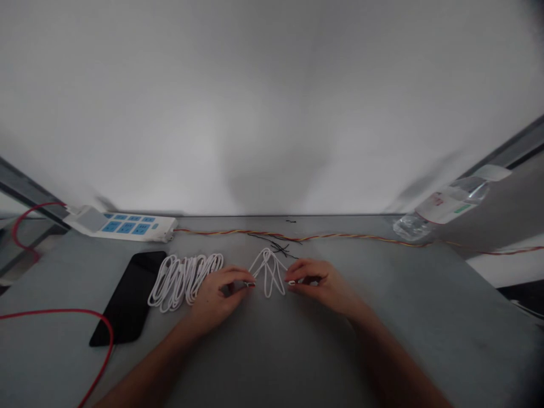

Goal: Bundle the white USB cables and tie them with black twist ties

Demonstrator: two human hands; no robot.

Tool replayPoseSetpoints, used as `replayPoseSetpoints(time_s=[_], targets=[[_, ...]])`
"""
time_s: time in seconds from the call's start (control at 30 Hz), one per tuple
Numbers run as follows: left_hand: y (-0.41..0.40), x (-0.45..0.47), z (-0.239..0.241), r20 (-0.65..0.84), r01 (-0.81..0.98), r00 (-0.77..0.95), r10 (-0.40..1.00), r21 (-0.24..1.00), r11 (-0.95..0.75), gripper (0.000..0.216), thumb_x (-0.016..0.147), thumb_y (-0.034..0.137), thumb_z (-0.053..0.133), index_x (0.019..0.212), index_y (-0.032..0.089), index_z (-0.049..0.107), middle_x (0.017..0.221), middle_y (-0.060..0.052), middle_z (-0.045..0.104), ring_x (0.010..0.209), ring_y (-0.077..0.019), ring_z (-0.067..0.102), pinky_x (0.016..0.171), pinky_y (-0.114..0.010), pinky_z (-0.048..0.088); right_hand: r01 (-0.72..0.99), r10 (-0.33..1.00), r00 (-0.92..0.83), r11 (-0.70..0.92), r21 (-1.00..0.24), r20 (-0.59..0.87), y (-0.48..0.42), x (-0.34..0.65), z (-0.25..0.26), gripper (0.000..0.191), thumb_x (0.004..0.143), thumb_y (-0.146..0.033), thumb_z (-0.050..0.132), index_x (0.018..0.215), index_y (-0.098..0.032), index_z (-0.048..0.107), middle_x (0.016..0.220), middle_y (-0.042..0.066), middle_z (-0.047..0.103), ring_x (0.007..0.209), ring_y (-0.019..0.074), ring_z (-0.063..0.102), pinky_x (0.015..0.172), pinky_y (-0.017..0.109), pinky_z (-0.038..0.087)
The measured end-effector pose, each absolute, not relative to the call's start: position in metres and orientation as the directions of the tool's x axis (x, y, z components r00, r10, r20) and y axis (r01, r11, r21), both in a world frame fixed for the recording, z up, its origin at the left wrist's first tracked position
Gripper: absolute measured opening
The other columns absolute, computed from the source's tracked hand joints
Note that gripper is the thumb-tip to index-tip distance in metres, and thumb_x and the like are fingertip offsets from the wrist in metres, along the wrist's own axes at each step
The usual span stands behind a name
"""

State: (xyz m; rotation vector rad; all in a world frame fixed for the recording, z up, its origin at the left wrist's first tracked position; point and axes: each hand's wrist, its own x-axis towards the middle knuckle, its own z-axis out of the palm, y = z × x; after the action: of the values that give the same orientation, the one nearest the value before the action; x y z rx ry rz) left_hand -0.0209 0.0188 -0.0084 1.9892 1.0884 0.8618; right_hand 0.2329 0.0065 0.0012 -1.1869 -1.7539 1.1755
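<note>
A white charging cable (272, 272) lies looped on the grey table between my hands, its loops gathered at the top. My left hand (221, 292) pinches one end of it, where a small connector shows between thumb and fingers. The other end, also with a small white connector, is pinched by my right hand (318, 283). Just left of my left hand, partly behind it, rest several coiled white cables (181, 280) side by side. Beyond the looped cable are some short black ties (281, 248), thin and loosely scattered.
A black phone (130, 297) lies at the left, with a red cable (106, 328) near it. Behind stands a white power strip (131, 225) with blue sockets. Twisted wires (340, 236) run along the wall (272, 113). A clear plastic bottle (446, 204) is at the back right.
</note>
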Motion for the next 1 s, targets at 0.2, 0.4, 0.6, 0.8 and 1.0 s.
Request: replayPoseSetpoints(time_s=[0.2,0.4,0.6,0.8,1.0], targets=[[0.0171,-0.0207,-0.0064,0.202,0.405,0.432,0.879,0.828,-0.389,0.013,0.079,0.016,0.064,0.088,0.022,0.071,0.093,-0.002,0.07,0.075,-0.013,0.063,0.062,-0.022,0.047,0.315,0.941,-0.336,0.153,-0.937,0.041,0.0059,0.2317,0.0027,0.008,0.078,-0.025,0.069,0.084,-0.028,0.074,0.086,0.0,0.066,0.071,0.0119,0.059,0.057,0.023,0.042],[0.017,-0.0214,-0.0088,0.219,0.4,0.431,0.875,0.823,-0.403,0.013,0.08,0.017,0.063,0.088,0.022,0.071,0.092,-0.002,0.07,0.073,-0.0123,0.062,0.061,-0.022,0.046,0.316,0.942,-0.334,0.147,-0.937,0.035,0.0055,0.2313,0.0028,0.008,0.077,-0.024,0.069,0.083,-0.027,0.074,0.086,0.001,0.066,0.071,0.0124,0.059,0.057,0.024,0.042],[0.0162,-0.0203,-0.0074,0.227,0.389,0.434,0.872,0.825,-0.409,0.013,0.079,0.016,0.064,0.088,0.022,0.071,0.093,-0.003,0.071,0.078,-0.0137,0.064,0.061,-0.022,0.047,0.314,0.943,-0.329,0.166,-0.935,0.056,0.0056,0.2313,0.0011,0.008,0.078,-0.029,0.069,0.084,-0.027,0.074,0.086,0.002,0.067,0.07,0.0129,0.059,0.056,0.024,0.043],[0.0168,-0.0195,-0.0065,0.24,0.389,0.433,0.869,0.82,-0.42,0.012,0.079,0.017,0.063,0.087,0.021,0.07,0.092,-0.004,0.071,0.075,-0.0132,0.064,0.06,-0.022,0.047,0.303,0.942,-0.331,0.16,-0.94,0.053,0.006,0.2316,0.0009,0.008,0.077,-0.028,0.069,0.083,-0.026,0.074,0.086,0.002,0.067,0.069,0.0123,0.059,0.056,0.023,0.042],[0.0163,-0.0197,-0.0063,0.215,0.408,0.423,0.88,0.822,-0.397,0.01,0.08,0.021,0.063,0.087,0.021,0.07,0.092,-0.004,0.071,0.074,-0.0136,0.063,0.06,-0.023,0.048,0.318,0.938,-0.343,0.171,-0.932,0.055,0.0058,0.2317,0.0016,0.008,0.078,-0.029,0.069,0.084,-0.026,0.074,0.087,0.002,0.067,0.069,0.0126,0.059,0.057,0.024,0.043]])
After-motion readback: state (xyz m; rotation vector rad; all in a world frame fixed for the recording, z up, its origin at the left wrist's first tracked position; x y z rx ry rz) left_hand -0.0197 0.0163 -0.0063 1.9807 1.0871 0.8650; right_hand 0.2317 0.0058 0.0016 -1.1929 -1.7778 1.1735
